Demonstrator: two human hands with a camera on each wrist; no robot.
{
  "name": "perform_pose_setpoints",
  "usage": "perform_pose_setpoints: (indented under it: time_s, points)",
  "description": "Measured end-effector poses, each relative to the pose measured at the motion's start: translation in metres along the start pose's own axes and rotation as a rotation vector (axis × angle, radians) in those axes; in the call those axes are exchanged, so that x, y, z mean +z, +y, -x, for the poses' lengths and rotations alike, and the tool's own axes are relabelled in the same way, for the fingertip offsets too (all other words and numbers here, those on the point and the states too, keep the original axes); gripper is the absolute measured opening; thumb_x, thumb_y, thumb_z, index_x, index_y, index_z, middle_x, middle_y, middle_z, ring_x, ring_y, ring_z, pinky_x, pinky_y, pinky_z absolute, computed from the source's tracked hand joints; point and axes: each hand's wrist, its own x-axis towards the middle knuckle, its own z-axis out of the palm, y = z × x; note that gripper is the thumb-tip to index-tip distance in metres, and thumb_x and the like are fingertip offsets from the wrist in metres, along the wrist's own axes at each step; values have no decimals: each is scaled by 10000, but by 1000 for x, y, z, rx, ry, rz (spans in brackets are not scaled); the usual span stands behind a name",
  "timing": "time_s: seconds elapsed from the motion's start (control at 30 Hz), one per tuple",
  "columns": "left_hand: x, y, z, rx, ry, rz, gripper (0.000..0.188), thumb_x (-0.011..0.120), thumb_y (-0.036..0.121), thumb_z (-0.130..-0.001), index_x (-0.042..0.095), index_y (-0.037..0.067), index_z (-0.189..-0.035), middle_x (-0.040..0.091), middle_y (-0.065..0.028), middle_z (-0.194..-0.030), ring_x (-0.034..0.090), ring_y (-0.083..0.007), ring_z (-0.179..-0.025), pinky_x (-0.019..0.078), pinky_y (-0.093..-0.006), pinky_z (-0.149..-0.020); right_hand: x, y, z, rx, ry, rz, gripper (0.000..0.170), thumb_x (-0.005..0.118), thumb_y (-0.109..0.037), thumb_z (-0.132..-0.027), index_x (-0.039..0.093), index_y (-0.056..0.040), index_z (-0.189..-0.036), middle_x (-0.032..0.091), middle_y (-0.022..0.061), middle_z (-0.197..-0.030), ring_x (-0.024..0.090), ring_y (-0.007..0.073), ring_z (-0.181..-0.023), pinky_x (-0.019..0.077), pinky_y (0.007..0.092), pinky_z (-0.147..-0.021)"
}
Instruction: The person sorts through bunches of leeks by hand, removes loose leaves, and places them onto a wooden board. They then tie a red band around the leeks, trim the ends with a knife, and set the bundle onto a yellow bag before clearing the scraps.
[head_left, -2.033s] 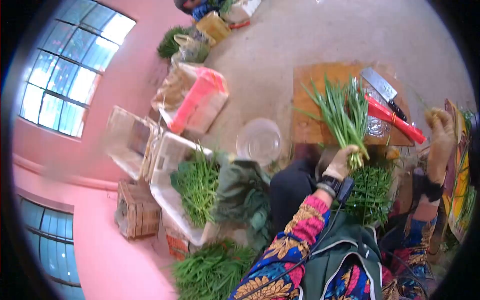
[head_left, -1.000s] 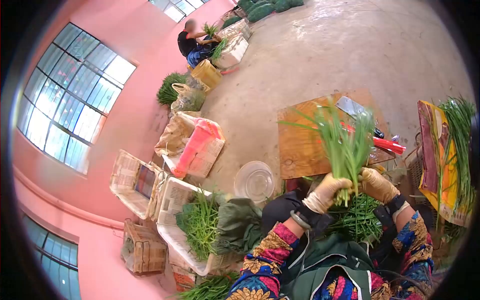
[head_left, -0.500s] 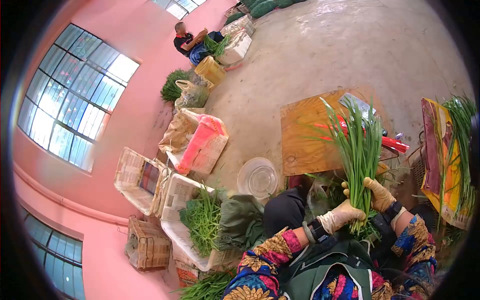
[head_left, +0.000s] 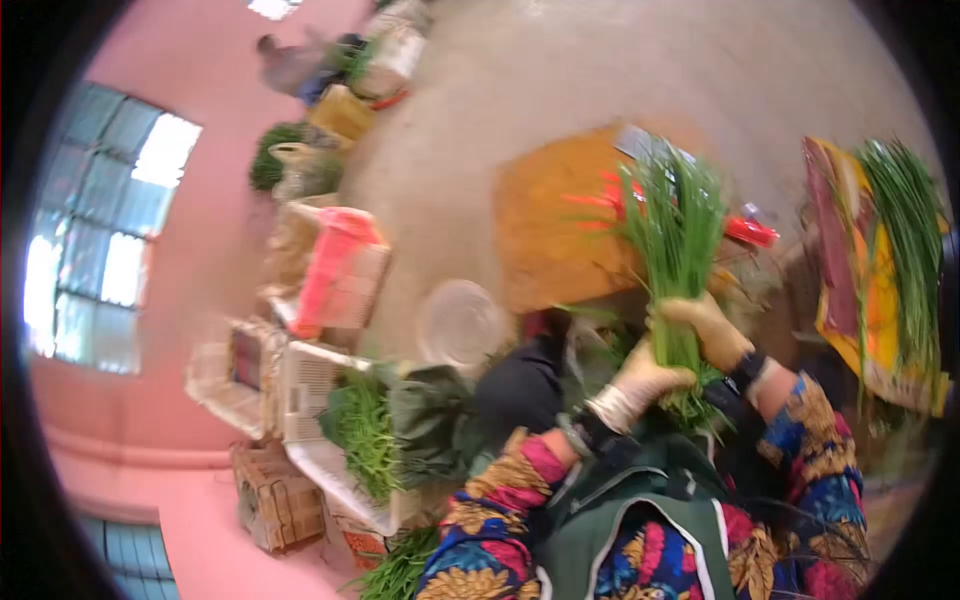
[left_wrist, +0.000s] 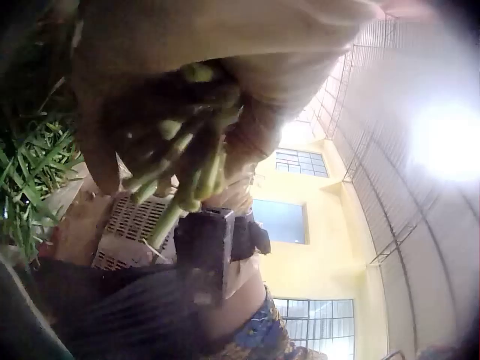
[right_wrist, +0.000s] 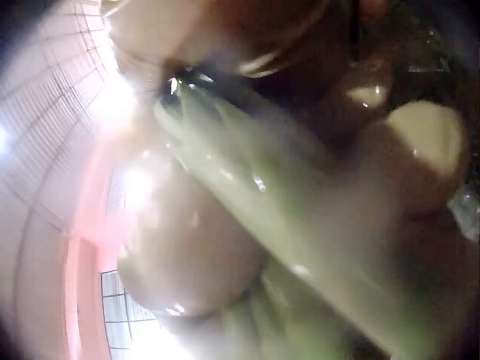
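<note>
In the head view a bunch of long green stalks (head_left: 680, 225) stands upright, leaves away from the body. The gloved left hand (head_left: 640, 385) grips it near the cut ends. Just above, the gloved right hand (head_left: 708, 330) has its fingers round the stalks from the right side. Pale stalk ends (left_wrist: 184, 169) poke out of the left hand (left_wrist: 217, 45) in the left wrist view. In the right wrist view, blurred stalks (right_wrist: 262, 187) pass between the fingers (right_wrist: 187, 247) of the right hand.
Beyond the bunch lies a wooden board (head_left: 550, 240) with a cleaver (head_left: 640, 145) and red strips (head_left: 750, 231). A clear bowl (head_left: 462, 325), a white crate (head_left: 310, 385) of greens and a pink-draped basket (head_left: 345, 265) are left; more stalks (head_left: 905, 240) lie on a yellow sack right.
Since the earliest frame the right hand has come from the far right to the bunch and now grips it with the left. The head view has shifted, and the bunch is more upright.
</note>
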Motion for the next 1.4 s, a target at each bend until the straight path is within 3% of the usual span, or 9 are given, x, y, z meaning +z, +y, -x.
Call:
perform_pose_setpoints:
  time_s: [0.3, 0.57, 0.7, 0.77, 0.83, 0.9, 0.97, 1.3, 1.4]
  points:
    - [-2, -2, -31, 15, 65, -80, 652, 817, 142, -720, 460, 36, -1256, 595, -29, -1065, 590, -142, -948, 489, -287, -823, -9, 2, -6, -22, 118, 60, 244, 692, -156, -820, 606, -20, -1003, 642, 57, -858, 635, 159, -757, 528, 302, -696]
    - [9, -13, -33, 6, 108, 225, 385, 701, 21, -792, 561, 6, -1151, 638, -75, -1006, 641, -176, -887, 535, -298, -760, -3, -1, -20, -37, 42, 284, 392, 686, -211, -845, 558, -16, -1160, 608, 39, -1010, 561, 116, -916, 482, 282, -793]
    - [-15, 19, -25, -49, 112, 336, 343, 687, 82, -790, 583, 3, -1107, 656, -117, -930, 672, -242, -793, 566, -349, -658, 9, -28, -39, -147, -230, 500, 597, 534, -518, -923, 524, -10, -1237, 595, 83, -1086, 519, 147, -1042, 417, 308, -941]
    - [-31, 55, -23, -133, 276, 427, 380, 690, 105, -785, 567, -24, -1120, 643, -114, -883, 648, -229, -740, 550, -342, -669, -7, -23, -63, -154, -191, 655, 718, 453, -640, -911, 565, 4, -1208, 626, 99, -1074, 568, 218, -993, 448, 336, -860]
    - [-65, 80, -33, 0, 167, 613, 394, 676, 97, -802, 541, -58, -1138, 623, -94, -837, 602, -208, -681, 528, -330, -701, -14, -36, -65, -6, -227, 464, 701, 462, -635, -905, 624, 18, -1099, 657, 117, -996, 604, 241, -947, 462, 340, -848]
    - [-95, 107, -36, 121, 162, 696, 444, 665, 97, -821, 504, -88, -1192, 603, -73, -810, 559, -188, -656, 506, -349, -755, -75, 8, -109, -286, 69, 1012, 504, 615, -424, -862, 631, 40, -1058, 670, 203, -994, 637, 289, -971, 479, 370, -865]
    - [-121, 128, -35, 222, 174, 797, 464, 649, 83, -839, 485, -84, -1240, 618, -78, -845, 592, -201, -701, 507, -385, -825, -125, 40, -136, -152, 193, 1141, 433, 721, -284, -778, 619, 18, -1071, 656, 235, -1027, 624, 353, -1015, 482, 407, -859]
    - [-182, 140, -23, 446, 291, 814, 381, 644, 69, -854, 539, -80, -1189, 679, -122, -905, 650, -232, -778, 497, -449, -933, -75, 67, -179, -328, 511, 1666, 385, 756, -264, -696, 586, -42, -961, 597, 207, -959, 608, 385, -915, 505, 466, -783]
    - [-185, 142, -16, 408, 277, 860, 399, 652, 61, -848, 530, -109, -1187, 683, -120, -907, 651, -229, -776, 491, -439, -940, -69, 76, -182, -319, 220, 1764, 138, 662, -128, -744, 646, -33, -842, 664, 191, -865, 666, 364, -800, 548, 431, -688]
